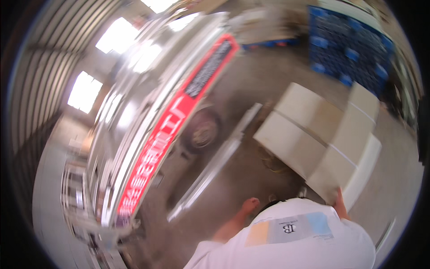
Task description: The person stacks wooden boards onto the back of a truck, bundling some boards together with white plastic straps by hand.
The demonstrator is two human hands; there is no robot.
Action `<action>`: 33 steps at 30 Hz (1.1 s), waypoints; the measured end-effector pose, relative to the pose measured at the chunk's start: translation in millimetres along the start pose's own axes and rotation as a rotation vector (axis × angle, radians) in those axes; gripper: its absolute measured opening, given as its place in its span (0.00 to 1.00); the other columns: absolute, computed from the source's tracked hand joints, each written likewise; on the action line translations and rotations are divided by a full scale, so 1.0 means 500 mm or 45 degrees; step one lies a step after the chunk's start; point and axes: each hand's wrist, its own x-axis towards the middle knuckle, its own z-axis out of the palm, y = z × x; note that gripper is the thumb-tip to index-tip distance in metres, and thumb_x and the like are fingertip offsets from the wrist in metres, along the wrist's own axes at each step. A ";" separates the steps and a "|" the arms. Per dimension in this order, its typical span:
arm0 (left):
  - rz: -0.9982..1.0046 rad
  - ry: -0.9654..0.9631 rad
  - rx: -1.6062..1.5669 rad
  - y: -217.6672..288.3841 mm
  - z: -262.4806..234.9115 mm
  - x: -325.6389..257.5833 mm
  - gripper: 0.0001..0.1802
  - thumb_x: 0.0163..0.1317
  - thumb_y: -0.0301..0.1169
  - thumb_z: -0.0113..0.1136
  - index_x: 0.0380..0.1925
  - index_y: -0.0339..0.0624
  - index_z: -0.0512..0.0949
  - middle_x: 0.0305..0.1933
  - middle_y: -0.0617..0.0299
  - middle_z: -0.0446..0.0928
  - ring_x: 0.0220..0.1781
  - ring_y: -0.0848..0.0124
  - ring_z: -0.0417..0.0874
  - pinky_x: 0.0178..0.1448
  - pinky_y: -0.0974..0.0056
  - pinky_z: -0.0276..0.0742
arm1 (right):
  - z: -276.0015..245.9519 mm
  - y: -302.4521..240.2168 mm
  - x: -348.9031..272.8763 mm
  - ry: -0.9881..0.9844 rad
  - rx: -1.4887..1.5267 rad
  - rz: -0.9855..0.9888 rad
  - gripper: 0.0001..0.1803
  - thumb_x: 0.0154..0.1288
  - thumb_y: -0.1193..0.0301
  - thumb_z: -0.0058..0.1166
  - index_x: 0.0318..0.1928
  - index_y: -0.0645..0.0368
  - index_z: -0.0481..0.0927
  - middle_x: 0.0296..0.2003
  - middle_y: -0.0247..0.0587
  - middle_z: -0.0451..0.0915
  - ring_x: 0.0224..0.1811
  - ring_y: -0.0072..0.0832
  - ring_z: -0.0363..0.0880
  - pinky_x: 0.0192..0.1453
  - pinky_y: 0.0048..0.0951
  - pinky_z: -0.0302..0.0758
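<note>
Our right grip (341,206) touches the cartons' (291,145) near edge; we cannot tell whether it is clamped. Left of the cartons we see a truck (165,130); beyond them, blue pallets (351,45); near their left side, a bar (216,163). Our left grip (251,205), blurred, hangs left of them, its state unclear.

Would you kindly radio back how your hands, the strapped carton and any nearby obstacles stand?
Right hand at the strapped carton's near edge, grip unclear. Left hand off it, blurred. Long pale bar and truck off to the left.
</note>
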 end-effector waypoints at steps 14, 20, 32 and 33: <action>-0.568 -0.714 -0.818 0.502 0.283 0.180 0.24 0.70 0.48 0.65 0.55 0.43 0.78 0.48 0.66 0.81 0.50 0.75 0.82 0.55 0.65 0.77 | 0.055 -0.007 -0.104 0.552 -0.367 0.098 0.47 0.65 0.31 0.52 0.63 0.63 0.72 0.52 0.52 0.77 0.40 0.41 0.83 0.30 0.38 0.83; -0.423 -0.359 -1.630 0.544 0.377 0.236 0.21 0.66 0.39 0.69 0.55 0.44 0.77 0.52 0.62 0.82 0.53 0.70 0.83 0.55 0.64 0.80 | 0.196 -0.021 -0.163 0.226 -0.195 0.054 0.40 0.72 0.37 0.50 0.59 0.65 0.69 0.46 0.47 0.79 0.34 0.36 0.86 0.30 0.33 0.84; -0.442 0.001 -1.641 0.425 0.128 0.220 0.26 0.62 0.36 0.70 0.58 0.39 0.77 0.54 0.59 0.81 0.55 0.66 0.83 0.58 0.59 0.78 | 0.356 -0.080 -0.157 -0.409 -1.029 0.292 0.39 0.70 0.36 0.50 0.63 0.56 0.77 0.51 0.42 0.86 0.48 0.35 0.86 0.48 0.41 0.81; -0.408 0.006 -1.604 0.393 0.100 0.198 0.27 0.63 0.38 0.69 0.59 0.39 0.76 0.54 0.59 0.81 0.56 0.65 0.82 0.60 0.58 0.77 | 0.347 -0.078 -0.131 -0.383 -0.985 0.285 0.40 0.69 0.34 0.49 0.65 0.54 0.76 0.52 0.41 0.85 0.50 0.36 0.85 0.51 0.42 0.80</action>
